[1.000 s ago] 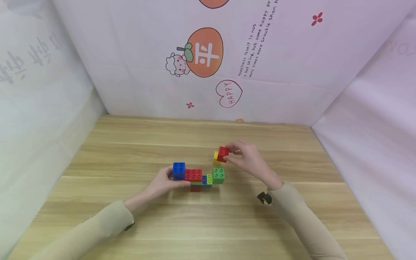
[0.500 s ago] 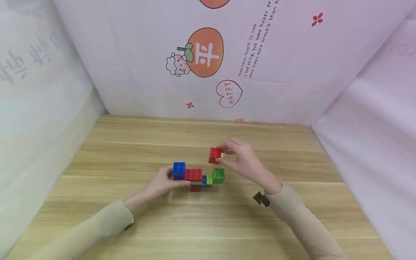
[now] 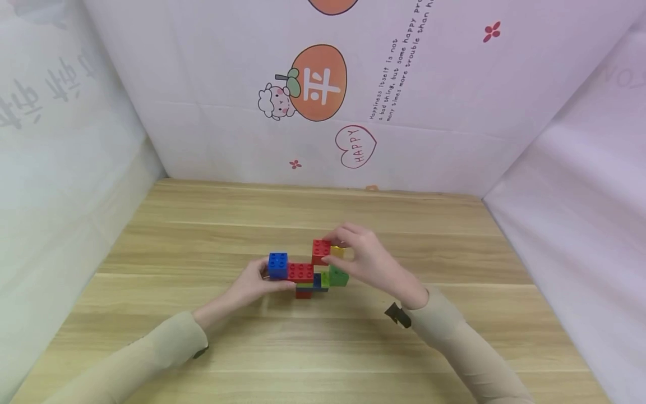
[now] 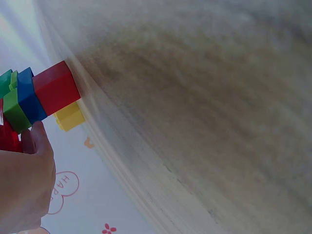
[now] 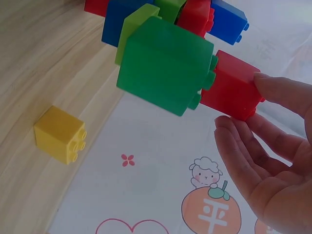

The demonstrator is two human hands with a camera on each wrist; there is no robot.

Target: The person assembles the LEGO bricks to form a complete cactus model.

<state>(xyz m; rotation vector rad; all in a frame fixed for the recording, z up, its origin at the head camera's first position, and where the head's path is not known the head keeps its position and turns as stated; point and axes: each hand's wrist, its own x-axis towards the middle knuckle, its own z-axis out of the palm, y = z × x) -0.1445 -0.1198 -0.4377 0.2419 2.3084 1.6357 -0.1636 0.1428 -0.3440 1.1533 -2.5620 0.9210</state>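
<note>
A toy-brick structure stands on the table in the head view. A blue brick [image 3: 278, 265] tops its left end beside a long red brick [image 3: 300, 271]. Farther right are lime and blue bricks and a green brick [image 3: 338, 276]. My left hand [image 3: 251, 283] grips the left end by the long red brick, with the fingertips partly hidden behind it. My right hand [image 3: 364, 257] pinches a loose square red brick [image 3: 321, 252] between thumb and fingers, just above and behind the structure's right part. In the right wrist view, this red brick [image 5: 233, 85] appears past the green brick [image 5: 165, 66].
A yellow brick [image 5: 60, 135] stands alone on the wooden table [image 3: 313, 348], behind the structure and partly hidden by my right hand in the head view. Printed white cloth [image 3: 227, 140] walls the back and both sides.
My right hand has carried the square red brick leftward and then nearer to me, from before the yellow brick to over the structure. My left hand keeps its place.
</note>
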